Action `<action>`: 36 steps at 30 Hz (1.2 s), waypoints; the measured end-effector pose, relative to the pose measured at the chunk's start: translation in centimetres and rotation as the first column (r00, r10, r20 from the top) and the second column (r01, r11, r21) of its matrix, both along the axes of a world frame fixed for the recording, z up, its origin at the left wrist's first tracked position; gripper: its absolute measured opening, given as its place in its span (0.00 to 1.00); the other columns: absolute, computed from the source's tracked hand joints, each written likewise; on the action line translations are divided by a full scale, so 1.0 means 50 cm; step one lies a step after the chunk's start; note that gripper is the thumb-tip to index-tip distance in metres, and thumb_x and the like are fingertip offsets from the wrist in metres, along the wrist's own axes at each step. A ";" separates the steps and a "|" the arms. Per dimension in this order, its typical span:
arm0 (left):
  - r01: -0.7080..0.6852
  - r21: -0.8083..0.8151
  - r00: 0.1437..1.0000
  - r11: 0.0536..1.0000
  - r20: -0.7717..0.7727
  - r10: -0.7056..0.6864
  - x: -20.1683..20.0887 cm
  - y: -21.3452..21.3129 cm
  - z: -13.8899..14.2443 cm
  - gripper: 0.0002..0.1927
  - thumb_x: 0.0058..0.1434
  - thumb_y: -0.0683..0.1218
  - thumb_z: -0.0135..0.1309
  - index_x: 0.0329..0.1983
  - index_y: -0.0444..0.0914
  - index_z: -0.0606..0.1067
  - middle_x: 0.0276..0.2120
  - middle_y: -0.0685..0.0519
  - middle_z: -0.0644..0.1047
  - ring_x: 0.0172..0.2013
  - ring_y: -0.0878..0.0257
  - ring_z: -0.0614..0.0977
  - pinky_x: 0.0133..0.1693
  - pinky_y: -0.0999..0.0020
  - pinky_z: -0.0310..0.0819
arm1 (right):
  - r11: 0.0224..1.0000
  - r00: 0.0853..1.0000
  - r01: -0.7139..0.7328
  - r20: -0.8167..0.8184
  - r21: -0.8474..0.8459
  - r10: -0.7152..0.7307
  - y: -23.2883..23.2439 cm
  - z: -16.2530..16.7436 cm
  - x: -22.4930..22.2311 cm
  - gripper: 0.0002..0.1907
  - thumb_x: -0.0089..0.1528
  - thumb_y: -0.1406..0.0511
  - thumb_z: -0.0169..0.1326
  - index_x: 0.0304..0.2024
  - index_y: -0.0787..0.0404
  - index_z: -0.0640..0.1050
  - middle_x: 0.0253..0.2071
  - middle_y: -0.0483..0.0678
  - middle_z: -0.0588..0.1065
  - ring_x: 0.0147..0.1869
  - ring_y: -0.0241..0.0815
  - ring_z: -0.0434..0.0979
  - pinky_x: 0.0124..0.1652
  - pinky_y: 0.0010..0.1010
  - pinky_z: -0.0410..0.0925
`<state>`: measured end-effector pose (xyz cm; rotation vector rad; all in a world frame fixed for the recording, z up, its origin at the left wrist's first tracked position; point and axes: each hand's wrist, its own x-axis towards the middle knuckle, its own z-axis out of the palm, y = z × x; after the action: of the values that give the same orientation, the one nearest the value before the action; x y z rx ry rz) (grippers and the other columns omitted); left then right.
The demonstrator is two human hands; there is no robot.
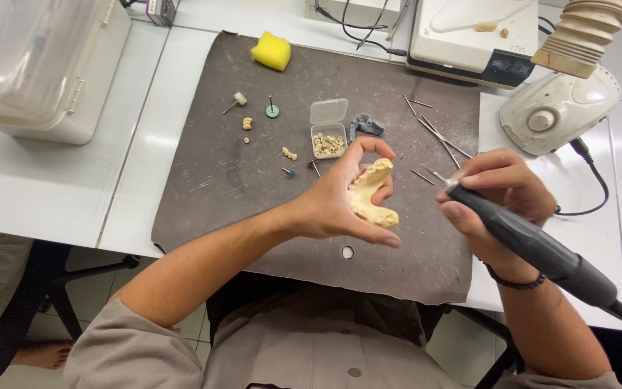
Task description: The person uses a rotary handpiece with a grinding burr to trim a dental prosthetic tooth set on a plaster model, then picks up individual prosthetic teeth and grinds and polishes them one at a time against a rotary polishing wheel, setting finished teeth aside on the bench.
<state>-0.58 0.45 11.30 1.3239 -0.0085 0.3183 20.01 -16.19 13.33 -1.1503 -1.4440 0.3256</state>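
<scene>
Nearest us, our left hand (pixel 340 202) pinches the pale dental cast (pixel 372 194) at mat centre. At three o'clock, our right hand (pixel 498 194) wraps the dark rotary handpiece (pixel 534 248). A slip could gouge the cast or nick fingers.

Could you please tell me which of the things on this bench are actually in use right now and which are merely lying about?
In use:
left hand holding the yellowish dental cast
right hand holding the dark handpiece

Lying about:
yellow sponge
small clear box of tooth pieces, lid open
loose burs on the dark mat
green disc
</scene>
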 end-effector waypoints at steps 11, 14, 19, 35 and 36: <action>0.003 0.104 1.000 0.995 -0.004 -0.002 0.048 0.024 -0.102 0.40 0.50 0.40 0.70 0.66 0.39 0.66 0.48 0.54 0.76 0.40 0.72 0.76 0.44 0.75 0.75 | 0.999 0.985 0.001 0.171 0.037 -0.008 0.041 -0.064 -0.026 0.16 0.53 0.74 0.67 0.42 0.66 0.76 0.44 0.55 0.77 0.50 0.50 0.82 0.50 0.38 0.77; 0.000 0.094 0.998 0.996 0.057 -0.005 0.046 0.015 -0.124 0.39 0.51 0.40 0.70 0.66 0.37 0.67 0.53 0.55 0.75 0.50 0.70 0.79 0.54 0.72 0.78 | 0.998 0.982 0.008 0.187 0.062 -0.019 0.038 -0.094 -0.023 0.17 0.53 0.74 0.67 0.42 0.65 0.76 0.42 0.54 0.76 0.55 0.54 0.82 0.63 0.54 0.74; 0.015 0.026 1.000 1.000 -0.020 -0.015 0.053 0.012 -0.137 0.39 0.49 0.43 0.71 0.63 0.36 0.66 0.50 0.53 0.74 0.48 0.69 0.78 0.51 0.72 0.79 | 1.000 0.990 -0.029 0.135 -0.008 0.030 0.037 -0.130 -0.017 0.18 0.55 0.73 0.68 0.44 0.64 0.75 0.43 0.55 0.77 0.59 0.56 0.81 0.64 0.57 0.67; -0.038 0.109 0.996 0.993 -0.071 0.046 0.059 0.025 -0.113 0.45 0.47 0.53 0.77 0.62 0.34 0.65 0.48 0.50 0.80 0.49 0.67 0.82 0.52 0.71 0.80 | 0.987 0.979 -0.097 0.165 -0.127 0.117 0.058 -0.102 -0.013 0.20 0.57 0.73 0.68 0.49 0.62 0.74 0.47 0.54 0.79 0.62 0.52 0.80 0.65 0.59 0.66; -0.043 0.119 0.996 0.992 -0.073 0.052 0.060 0.024 -0.113 0.45 0.47 0.53 0.77 0.62 0.34 0.65 0.48 0.49 0.80 0.49 0.66 0.82 0.52 0.71 0.80 | 0.988 0.980 -0.098 0.163 -0.118 0.116 0.058 -0.104 -0.013 0.20 0.57 0.73 0.68 0.49 0.63 0.74 0.47 0.55 0.79 0.62 0.52 0.80 0.65 0.59 0.66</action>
<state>2.40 1.63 5.66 1.4534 0.0692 0.3113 19.34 -13.31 8.15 -1.2143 -1.6585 0.3943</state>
